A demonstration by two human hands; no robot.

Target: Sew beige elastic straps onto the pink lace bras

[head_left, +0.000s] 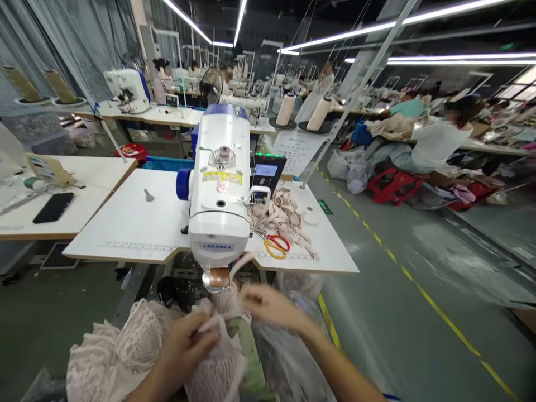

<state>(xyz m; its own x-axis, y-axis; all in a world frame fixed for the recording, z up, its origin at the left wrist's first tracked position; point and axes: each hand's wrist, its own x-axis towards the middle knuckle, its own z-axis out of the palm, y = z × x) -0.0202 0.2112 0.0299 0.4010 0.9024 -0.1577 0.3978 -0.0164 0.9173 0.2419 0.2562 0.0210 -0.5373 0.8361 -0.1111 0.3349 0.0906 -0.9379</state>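
Observation:
A pale pink lace bra (pixel 218 368) is held below the head of a white sewing machine (pixel 221 223). My left hand (pixel 184 346) is closed on its edge, thumb and fingers pinching the fabric. Blurred by motion, my right hand (pixel 270 306) has its fingers curled on the bra's far side, close under the machine's tip. A light strap (pixel 242 265) rises from the fabric beside that tip. More pink lace bras (pixel 121 349) lie heaped to the left of my left hand. The needle area is hidden.
On the white machine table (pixel 129 218) are scissors with red and yellow handles (pixel 276 245), a pile of beige straps (pixel 285 215) and a small control screen (pixel 267 172). A black phone (pixel 53 207) lies on the left table. A co-worker (pixel 439 139) sits at the right.

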